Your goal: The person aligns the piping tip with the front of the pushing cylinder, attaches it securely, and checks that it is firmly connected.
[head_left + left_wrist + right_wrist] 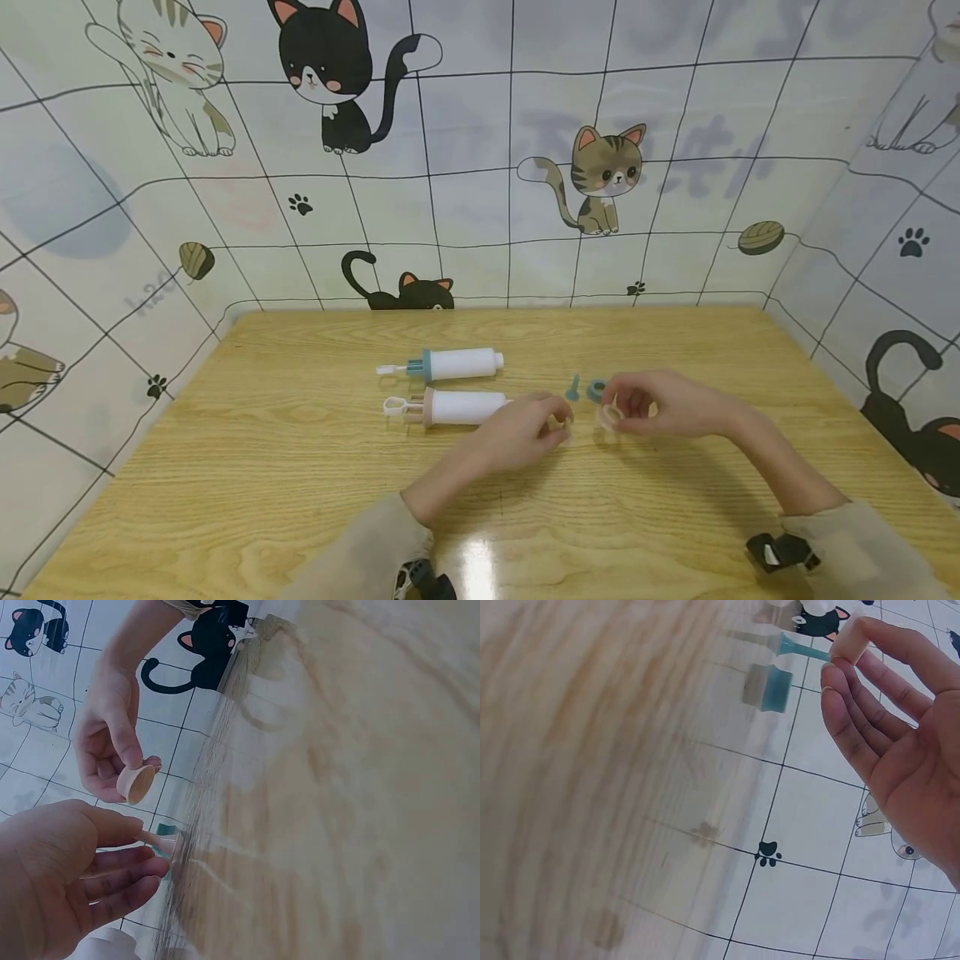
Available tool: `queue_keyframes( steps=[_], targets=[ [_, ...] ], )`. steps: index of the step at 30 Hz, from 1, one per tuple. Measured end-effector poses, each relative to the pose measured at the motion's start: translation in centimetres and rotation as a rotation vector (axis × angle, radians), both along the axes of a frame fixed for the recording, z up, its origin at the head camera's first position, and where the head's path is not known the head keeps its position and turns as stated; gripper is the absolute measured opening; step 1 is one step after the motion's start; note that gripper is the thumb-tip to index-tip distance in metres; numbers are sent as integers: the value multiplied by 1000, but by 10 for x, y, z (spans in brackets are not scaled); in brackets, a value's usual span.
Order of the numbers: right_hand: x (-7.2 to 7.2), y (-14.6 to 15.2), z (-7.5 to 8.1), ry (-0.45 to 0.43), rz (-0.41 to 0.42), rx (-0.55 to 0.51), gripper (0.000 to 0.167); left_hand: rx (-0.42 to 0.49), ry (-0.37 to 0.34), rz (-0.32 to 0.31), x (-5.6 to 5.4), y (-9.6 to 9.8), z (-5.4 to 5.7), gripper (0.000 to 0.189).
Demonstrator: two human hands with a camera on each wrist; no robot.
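Note:
My left hand (521, 429) pinches a small pale pink peg with a flared end (166, 841) between thumb and fingertips, low over the table. To its right, my right hand (671, 403) holds a pale pink ring (610, 417) by its edge; in the right wrist view the same pink ring (850, 643) sits between thumb and fingertips. Just beyond the hands, a teal peg with a flared foot (573, 390) stands on the table beside a teal ring (596, 390). Left of them lies a white cylinder with a pink collar (467, 407), its right end hidden behind my left hand.
A second white cylinder with a teal collar (462, 364) lies behind the pink-collared one. Both have a pale handle sticking out on the left. The wooden table (262, 467) meets a cat-patterned cloth wall (480, 200) at the back and sides.

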State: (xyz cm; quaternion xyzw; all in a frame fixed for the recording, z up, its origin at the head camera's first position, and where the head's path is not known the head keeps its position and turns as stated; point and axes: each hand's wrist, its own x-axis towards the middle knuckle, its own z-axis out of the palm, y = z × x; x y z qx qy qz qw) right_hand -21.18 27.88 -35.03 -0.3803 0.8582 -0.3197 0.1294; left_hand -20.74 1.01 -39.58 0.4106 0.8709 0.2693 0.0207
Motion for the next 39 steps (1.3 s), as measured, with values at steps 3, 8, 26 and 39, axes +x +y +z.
queue_keyframes(
  steps=[3, 8, 26, 39],
  targets=[
    [0, 0, 2, 20, 0, -9, 17, 9, 15, 6, -2, 2, -1, 11],
    [-1, 2, 4, 38, -2, -33, 17, 21, 4, 15, -3, 3, 0, 8],
    [0, 2, 12, 99, -46, -70, 24, 142, -106, -45, -1, -4, 13, 4],
    [2, -3, 17, 138, -44, -114, 27, 215, -105, -21, 0, -16, 18, 5]
  ],
)
